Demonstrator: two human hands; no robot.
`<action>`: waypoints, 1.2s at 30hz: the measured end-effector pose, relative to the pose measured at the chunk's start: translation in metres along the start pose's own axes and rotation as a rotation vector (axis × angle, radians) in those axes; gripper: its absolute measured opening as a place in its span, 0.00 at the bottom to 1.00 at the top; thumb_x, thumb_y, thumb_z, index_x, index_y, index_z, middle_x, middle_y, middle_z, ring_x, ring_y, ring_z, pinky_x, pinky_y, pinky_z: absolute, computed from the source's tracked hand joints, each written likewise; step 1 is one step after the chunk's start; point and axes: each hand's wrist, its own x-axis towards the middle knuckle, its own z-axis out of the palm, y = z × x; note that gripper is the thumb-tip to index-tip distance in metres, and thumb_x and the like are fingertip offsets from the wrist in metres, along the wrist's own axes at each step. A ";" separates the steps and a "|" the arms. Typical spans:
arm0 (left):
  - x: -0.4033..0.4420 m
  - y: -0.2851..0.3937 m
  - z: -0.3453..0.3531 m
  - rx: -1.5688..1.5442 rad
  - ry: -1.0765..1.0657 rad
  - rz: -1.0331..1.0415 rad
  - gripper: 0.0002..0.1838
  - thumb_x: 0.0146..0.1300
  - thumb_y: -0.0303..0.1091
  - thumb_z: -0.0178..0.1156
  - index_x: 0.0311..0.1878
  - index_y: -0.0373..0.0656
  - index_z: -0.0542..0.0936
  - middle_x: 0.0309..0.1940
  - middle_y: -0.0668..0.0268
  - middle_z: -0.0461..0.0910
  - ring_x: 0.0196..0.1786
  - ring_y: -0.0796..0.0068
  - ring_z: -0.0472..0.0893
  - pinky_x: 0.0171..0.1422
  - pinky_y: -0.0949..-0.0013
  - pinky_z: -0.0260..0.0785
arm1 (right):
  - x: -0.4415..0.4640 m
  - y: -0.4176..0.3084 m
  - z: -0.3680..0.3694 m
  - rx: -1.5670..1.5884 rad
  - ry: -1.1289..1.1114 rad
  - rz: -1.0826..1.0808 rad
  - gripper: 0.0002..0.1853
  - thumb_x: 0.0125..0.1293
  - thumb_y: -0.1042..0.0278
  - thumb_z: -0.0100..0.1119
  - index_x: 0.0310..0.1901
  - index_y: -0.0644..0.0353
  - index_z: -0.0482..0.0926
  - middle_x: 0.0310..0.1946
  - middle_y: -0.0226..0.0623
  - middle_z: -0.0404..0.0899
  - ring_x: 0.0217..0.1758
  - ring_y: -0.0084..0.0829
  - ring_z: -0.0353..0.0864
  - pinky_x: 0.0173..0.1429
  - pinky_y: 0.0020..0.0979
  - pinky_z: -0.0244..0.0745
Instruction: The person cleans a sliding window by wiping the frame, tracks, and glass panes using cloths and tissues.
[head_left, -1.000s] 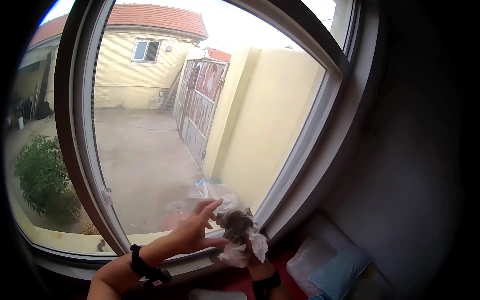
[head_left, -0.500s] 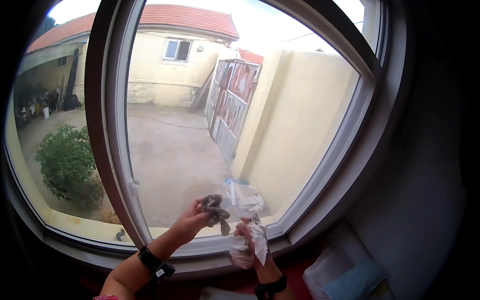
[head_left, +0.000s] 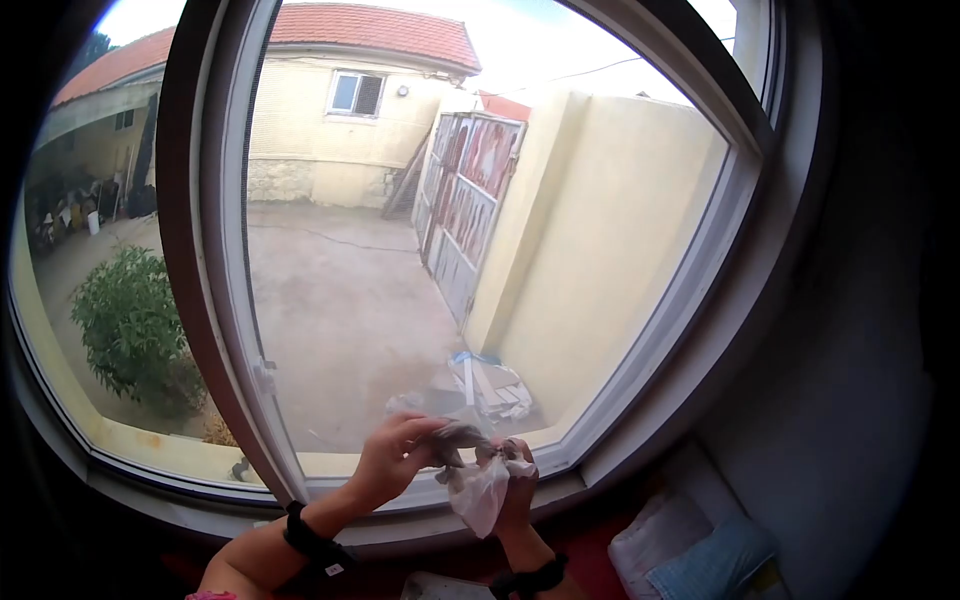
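Observation:
In front of the lower window glass, my left hand [head_left: 390,462] pinches a crumpled, grey, dirty-looking tissue [head_left: 460,436] between thumb and fingers. Close beside it, my right hand [head_left: 518,488] is closed around a crumpled white tissue [head_left: 478,500], which hangs down between the two hands. The grey and white pieces touch or overlap; whether they are joined I cannot tell. Each wrist wears a black band.
The window frame [head_left: 225,300] surrounds the glass, with a small latch [head_left: 264,376] on its upright. A sill [head_left: 400,528] runs under my forearms. At lower right lie a pale bundle [head_left: 655,545] and a light-blue cloth [head_left: 715,560]. Outside are a yard, a wall and a metal gate.
My hands have come together, the left moving right and slightly down. The grey tissue now meets the white one, which has spread out and hangs between them.

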 end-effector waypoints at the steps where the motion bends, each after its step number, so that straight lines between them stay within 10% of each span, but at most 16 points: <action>1: 0.000 0.005 0.000 -0.006 0.071 -0.032 0.13 0.58 0.18 0.57 0.48 0.37 0.78 0.45 0.58 0.73 0.47 0.66 0.79 0.48 0.69 0.77 | 0.000 0.001 0.003 -0.594 0.079 -0.418 0.10 0.51 0.76 0.64 0.36 0.63 0.74 0.35 0.39 0.75 0.39 0.31 0.75 0.39 0.30 0.72; 6: -0.004 -0.010 0.003 0.073 0.145 -0.050 0.13 0.58 0.16 0.56 0.47 0.36 0.77 0.48 0.58 0.73 0.49 0.67 0.78 0.50 0.69 0.78 | -0.012 -0.025 0.019 -1.055 -0.212 -0.635 0.21 0.39 0.65 0.75 0.38 0.56 0.79 0.50 0.47 0.73 0.47 0.45 0.77 0.50 0.37 0.74; 12: -0.016 -0.016 0.012 -0.159 0.139 -0.377 0.09 0.57 0.22 0.57 0.41 0.30 0.77 0.28 0.64 0.80 0.31 0.80 0.79 0.34 0.77 0.73 | -0.019 -0.001 0.013 -1.054 -0.195 -0.613 0.22 0.41 0.68 0.71 0.39 0.60 0.73 0.52 0.46 0.75 0.53 0.48 0.75 0.53 0.40 0.74; 24: -0.023 0.025 -0.007 0.483 -0.463 -0.451 0.27 0.58 0.48 0.60 0.55 0.38 0.76 0.34 0.54 0.83 0.38 0.61 0.84 0.46 0.69 0.74 | -0.029 0.004 -0.013 -0.792 -0.357 -0.130 0.27 0.46 0.72 0.68 0.50 0.62 0.72 0.44 0.49 0.76 0.50 0.48 0.76 0.53 0.38 0.72; 29: -0.032 0.045 -0.071 1.066 0.071 0.572 0.21 0.55 0.34 0.60 0.51 0.38 0.73 0.53 0.50 0.71 0.51 0.47 0.74 0.54 0.53 0.69 | 0.014 -0.055 -0.055 -0.998 -0.199 -0.396 0.18 0.50 0.76 0.62 0.46 0.62 0.75 0.41 0.47 0.76 0.48 0.46 0.76 0.52 0.36 0.72; 32: -0.066 -0.002 -0.168 1.295 0.553 0.816 0.27 0.65 0.49 0.47 0.64 0.47 0.63 0.63 0.48 0.61 0.64 0.42 0.63 0.65 0.40 0.56 | 0.075 -0.131 -0.109 -1.236 0.167 -0.720 0.18 0.48 0.77 0.58 0.45 0.62 0.74 0.41 0.46 0.76 0.47 0.48 0.75 0.53 0.39 0.70; 36: -0.070 -0.051 -0.228 1.259 0.495 0.683 0.32 0.67 0.52 0.41 0.71 0.49 0.53 0.69 0.46 0.52 0.70 0.40 0.54 0.70 0.36 0.46 | 0.170 -0.229 -0.173 -1.392 0.493 -0.991 0.20 0.50 0.80 0.57 0.48 0.60 0.72 0.43 0.43 0.74 0.48 0.45 0.74 0.53 0.38 0.70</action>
